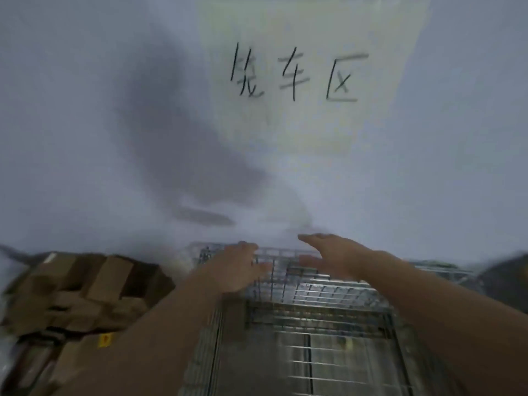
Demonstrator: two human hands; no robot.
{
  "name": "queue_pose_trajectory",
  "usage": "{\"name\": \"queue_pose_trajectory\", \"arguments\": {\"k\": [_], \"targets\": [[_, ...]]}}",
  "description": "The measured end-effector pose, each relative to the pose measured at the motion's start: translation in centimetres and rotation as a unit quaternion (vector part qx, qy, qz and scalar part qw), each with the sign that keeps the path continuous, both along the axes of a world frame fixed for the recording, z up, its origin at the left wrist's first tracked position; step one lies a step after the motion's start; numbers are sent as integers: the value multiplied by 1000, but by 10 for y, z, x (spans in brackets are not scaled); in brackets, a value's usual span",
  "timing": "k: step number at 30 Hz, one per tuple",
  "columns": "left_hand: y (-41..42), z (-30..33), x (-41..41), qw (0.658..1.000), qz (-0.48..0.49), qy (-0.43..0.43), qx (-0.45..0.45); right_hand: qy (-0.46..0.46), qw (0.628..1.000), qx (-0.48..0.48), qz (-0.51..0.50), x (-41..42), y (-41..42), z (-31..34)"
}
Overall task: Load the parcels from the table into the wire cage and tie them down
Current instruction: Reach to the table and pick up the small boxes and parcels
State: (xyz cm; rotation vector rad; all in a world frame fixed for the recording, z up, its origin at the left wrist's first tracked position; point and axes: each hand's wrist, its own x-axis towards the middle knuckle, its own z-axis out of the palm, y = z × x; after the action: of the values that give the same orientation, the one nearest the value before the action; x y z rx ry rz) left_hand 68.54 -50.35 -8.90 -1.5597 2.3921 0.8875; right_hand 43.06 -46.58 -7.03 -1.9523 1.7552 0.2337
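Both bare forearms rise from the bottom edge toward the middle of the frame, over the wire cage (320, 307) that fills the lower centre. Left hand (240, 267) and right hand (328, 258) are spread, fingers straight, holding nothing, above the cage's far rim; whether they touch it is blurred. Brown parcels (85, 290) are piled at lower left, beside the cage. A pale sheet with handwritten characters (297, 75) hangs on the wall at upper right.

Motion blur throughout; parcels (77, 292) smeared, wire cage (314, 304) cut off below.
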Motion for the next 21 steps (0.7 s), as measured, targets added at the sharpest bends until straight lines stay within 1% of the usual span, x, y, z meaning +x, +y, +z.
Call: {"name": "queue_pose_trajectory", "arguments": {"k": [3, 6, 8, 10, 12, 14, 21], "targets": [[-2, 131, -15, 995, -24, -19, -93, 15, 997, -75, -10, -26, 14, 130], [10, 251, -27, 983, -28, -28, -178, 38, 988, -150, -28, -45, 37, 247], [21, 317, -34, 971, -28, -22, -237, 51, 978, -197, -42, -54, 56, 309], [37, 368, -42, 963, -28, -4, -269, 63, 970, -228, -51, -60, 78, 358], [57, 403, -49, 957, -40, 9, -286, 68, 965, -247, -60, -62, 99, 389], [72, 425, -57, 955, -50, 12, -293, 72, 962, -255, -64, -63, 117, 407], [109, 449, -86, 955, -77, 42, -285, 67, 958, -258, -102, -61, 166, 417]]}}
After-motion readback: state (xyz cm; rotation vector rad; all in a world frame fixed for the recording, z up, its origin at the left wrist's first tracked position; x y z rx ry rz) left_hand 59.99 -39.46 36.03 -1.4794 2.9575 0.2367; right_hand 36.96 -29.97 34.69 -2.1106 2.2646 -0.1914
